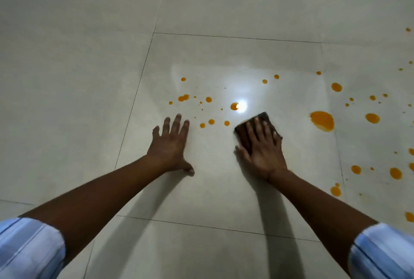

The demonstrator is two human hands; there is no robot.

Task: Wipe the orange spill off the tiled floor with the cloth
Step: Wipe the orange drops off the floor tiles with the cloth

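From the head camera: the right hand (262,151) lies flat, palm down, fingers spread, pressing a dark cloth (257,126) onto the pale tiled floor (212,54). The cloth pokes out beyond the fingertips and on the thumb side, so the hand covers most of it rather than clutching it. The left hand (171,144) is open too, palm flat on the tile, fingers splayed, thumb stuck out toward the cloth, nothing under it. It sits well apart from the cloth, level with it.

The orange spill (322,120) is scattered in drops and blobs. The biggest blob lies to the right of the cloth, near but not touching it. A string of small drops sits just beyond the cloth and between it and the left hand's fingertips, one drop catching a bright reflected glare just past the cloth's far edge. More spots trail off further right of the cloth, toward the frame edge. Both rolled-up light blue sleeves (29,247) show at the bottom corners.
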